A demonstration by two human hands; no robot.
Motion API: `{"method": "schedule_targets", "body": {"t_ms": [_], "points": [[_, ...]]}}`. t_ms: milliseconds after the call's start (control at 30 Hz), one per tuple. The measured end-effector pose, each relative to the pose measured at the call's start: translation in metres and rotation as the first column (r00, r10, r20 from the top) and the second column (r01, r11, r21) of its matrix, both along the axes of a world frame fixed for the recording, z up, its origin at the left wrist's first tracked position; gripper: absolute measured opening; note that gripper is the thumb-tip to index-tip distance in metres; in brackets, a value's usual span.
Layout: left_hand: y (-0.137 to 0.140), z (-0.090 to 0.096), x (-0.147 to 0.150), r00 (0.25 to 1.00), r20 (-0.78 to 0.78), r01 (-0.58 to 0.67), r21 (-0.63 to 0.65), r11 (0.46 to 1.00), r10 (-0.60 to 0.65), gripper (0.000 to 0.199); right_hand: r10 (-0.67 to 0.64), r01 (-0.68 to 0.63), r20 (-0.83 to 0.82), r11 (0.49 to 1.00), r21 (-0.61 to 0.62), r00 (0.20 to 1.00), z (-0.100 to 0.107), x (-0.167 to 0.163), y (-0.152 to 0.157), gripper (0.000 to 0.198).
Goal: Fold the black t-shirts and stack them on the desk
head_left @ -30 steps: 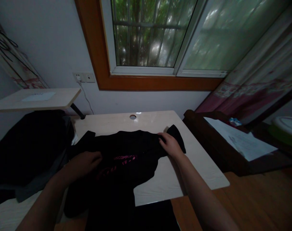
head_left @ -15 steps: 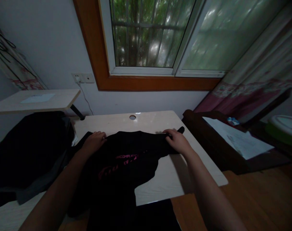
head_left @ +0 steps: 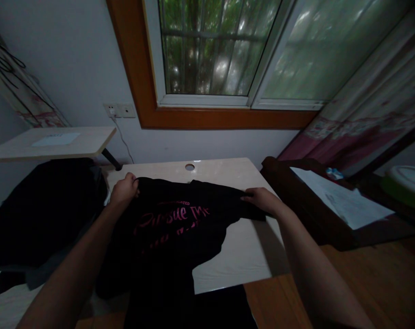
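Note:
A black shirt [head_left: 180,194] with pink lettering is spread across the pale desk [head_left: 241,251], its near part hanging over the front edge. My left hand [head_left: 124,189] is closed on its far left part, near the shoulder. On the right, my right hand [head_left: 260,200] pinches the shirt by a sleeve, with a bit of cloth hanging below the fingers. Between the hands the cloth is stretched, with some folds. The lower part merges with dark clothing at the bottom of the view, so its end cannot be made out.
A pile of dark clothes [head_left: 43,214] lies to the left, under a raised shelf [head_left: 73,141] bearing a paper sheet. Right of the desk is a dark brown piece of furniture [head_left: 296,201] with white paper [head_left: 340,196] on it. The desk has a round cable hole [head_left: 190,167] near the wall.
My left hand has moved left and up with the cloth, my right hand slightly right. The shirt is pulled wider and more of its pink lettering shows.

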State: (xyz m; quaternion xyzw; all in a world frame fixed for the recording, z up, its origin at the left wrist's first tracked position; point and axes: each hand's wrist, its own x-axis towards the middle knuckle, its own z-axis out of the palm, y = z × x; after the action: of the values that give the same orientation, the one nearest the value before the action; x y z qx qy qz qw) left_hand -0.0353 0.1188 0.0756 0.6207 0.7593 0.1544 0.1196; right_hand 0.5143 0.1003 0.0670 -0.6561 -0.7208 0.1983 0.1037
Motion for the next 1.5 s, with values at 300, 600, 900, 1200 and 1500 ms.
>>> {"method": "schedule_targets", "body": {"t_ms": [300,600,900,1200,1500], "points": [[0.030,-0.003,0.022,0.995,0.087,0.025,0.328,0.944,-0.057,0.047,-0.245,0.340,-0.236,0.704,0.624,0.940,0.022,-0.039,0.060,0.034],[0.004,-0.026,0.028,0.952,-0.095,0.305,0.284,0.909,-0.290,0.055,0.196,-0.083,-0.135,0.812,0.578,0.971,-0.012,-0.093,0.029,0.035],[-0.090,-0.015,0.038,0.859,-0.280,0.436,-0.037,0.899,-0.429,0.030,0.635,-0.576,-0.069,0.737,0.352,0.770,-0.015,-0.102,-0.040,0.059],[-0.149,-0.029,0.001,0.935,-0.303,0.221,0.094,0.971,-0.184,0.036,0.569,-0.547,0.003,0.790,0.279,0.823,-0.013,-0.091,-0.057,0.028],[-0.127,-0.063,-0.001,0.957,-0.100,0.284,0.142,0.948,-0.272,0.033,0.553,-0.501,-0.058,0.789,0.355,0.831,-0.026,-0.084,-0.053,0.028]]}}
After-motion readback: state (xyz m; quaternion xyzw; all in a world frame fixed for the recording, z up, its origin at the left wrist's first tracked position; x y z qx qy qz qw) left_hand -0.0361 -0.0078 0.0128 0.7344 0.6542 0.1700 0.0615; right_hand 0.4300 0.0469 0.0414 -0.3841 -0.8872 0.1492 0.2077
